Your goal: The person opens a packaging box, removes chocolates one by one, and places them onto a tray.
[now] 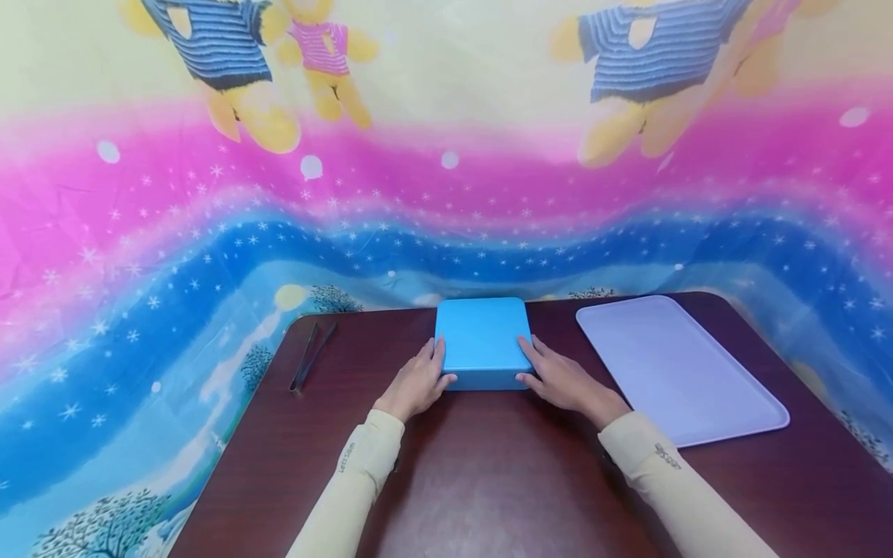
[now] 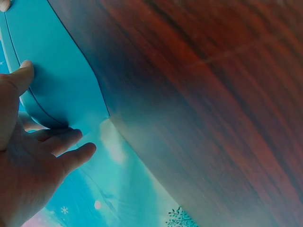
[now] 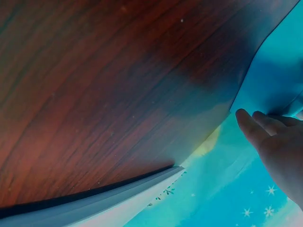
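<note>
Backdrop cloth (image 1: 488,186), one: cream, pink and blue, printed with snowflakes and figures in striped tops. Worktop (image 1: 481,473), one: dark red-brown, wood-grained. Tray (image 1: 684,372), one: pale lilac, lying right. Box (image 1: 484,333), one: sky-blue, smooth, corners rounded, at the worktop's far middle. Hands, two: left hand (image 1: 416,380) and right hand (image 1: 563,377) clamped on the box's opposite sides, thumbs in front. Tongs (image 1: 310,360), one pair: dark, lying left.

In the head view, the bottom edge cut off my 2 sleeves (image 1: 342,504) and the near side of the table (image 1: 453,480); the top edge cropped 2 blue-shirted bears (image 1: 226,46). The blue box (image 1: 485,333) hid its inside. Wrist-view edges cut off my left hand (image 2: 33,165), right hand (image 3: 282,151) and the lilac tray (image 3: 94,201).
</note>
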Demonstrator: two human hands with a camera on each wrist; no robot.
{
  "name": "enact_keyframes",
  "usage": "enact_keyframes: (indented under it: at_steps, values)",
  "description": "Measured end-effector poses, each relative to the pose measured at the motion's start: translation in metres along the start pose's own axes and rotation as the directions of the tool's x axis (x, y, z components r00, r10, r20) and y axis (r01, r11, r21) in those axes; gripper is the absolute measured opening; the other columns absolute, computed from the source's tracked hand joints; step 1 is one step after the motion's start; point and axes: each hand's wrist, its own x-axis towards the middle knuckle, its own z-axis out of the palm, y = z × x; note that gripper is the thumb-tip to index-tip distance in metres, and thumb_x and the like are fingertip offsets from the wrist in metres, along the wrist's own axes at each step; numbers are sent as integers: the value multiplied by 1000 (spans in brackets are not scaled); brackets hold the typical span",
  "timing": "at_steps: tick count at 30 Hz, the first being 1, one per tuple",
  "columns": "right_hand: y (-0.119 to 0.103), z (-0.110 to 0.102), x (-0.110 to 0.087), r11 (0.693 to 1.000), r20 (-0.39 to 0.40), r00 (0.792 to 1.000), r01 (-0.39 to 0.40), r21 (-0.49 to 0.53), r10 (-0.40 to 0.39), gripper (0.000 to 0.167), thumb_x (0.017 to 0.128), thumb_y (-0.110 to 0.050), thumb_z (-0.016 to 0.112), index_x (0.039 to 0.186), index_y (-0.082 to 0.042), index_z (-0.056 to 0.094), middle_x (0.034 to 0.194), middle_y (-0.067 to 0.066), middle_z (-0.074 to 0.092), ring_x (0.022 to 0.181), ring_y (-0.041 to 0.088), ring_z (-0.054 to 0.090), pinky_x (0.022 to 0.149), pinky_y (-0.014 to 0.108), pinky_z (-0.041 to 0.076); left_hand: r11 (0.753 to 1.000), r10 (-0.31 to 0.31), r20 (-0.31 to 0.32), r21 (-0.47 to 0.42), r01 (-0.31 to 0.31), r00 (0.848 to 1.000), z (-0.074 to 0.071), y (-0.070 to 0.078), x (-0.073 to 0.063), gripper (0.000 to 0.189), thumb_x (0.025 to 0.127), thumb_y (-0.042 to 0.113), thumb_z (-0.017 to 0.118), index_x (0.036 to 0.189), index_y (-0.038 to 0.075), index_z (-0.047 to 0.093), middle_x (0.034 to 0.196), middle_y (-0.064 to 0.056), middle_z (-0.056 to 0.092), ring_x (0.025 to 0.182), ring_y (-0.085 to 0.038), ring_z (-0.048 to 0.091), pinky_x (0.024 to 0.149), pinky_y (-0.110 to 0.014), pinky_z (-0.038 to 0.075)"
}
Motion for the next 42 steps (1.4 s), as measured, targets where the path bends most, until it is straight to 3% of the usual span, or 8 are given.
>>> enact_keyframes:
  at_steps: [11,21,32,42]
  values:
    - [-1,-1,0,1000,-21,999,25,-10,-25,75,102,-38,56,159,-7,18,161,27,21,143,44,34,112,59,36,998,16,9,-64,-15,1000,-1,0,-1,73,104,33,54,158,0,17,159,-28,25,135,-34,49,108,-44,46]
    - [-1,-1,0,999,-11,1000,24,-23,-24,75,103,-38,55,160,-8,18,162,26,19,143,43,35,112,58,36,997,15,2,-74,-15,1000,-1,1,-2,72,104,33,54,157,0,19,160,-26,26,136,-35,48,109,-45,45]
    - [-2,0,-7,1000,3,1000,7,-19,-7,75,103,-40,55,160,-10,17,162,25,19,143,43,35,112,59,37,998,42,-9,-55,-42,999,-3,3,-8,73,102,34,58,156,-2,23,156,-28,32,130,-37,54,105,-46,48]
    - [-7,0,-19,999,-31,999,21,-37,-22,74,102,-37,57,159,-8,20,160,27,23,141,43,38,110,58,39,998,62,-42,-19,-63,997,-4,7,-15,74,100,35,62,155,-2,28,152,-27,40,124,-36,59,103,-46,50]
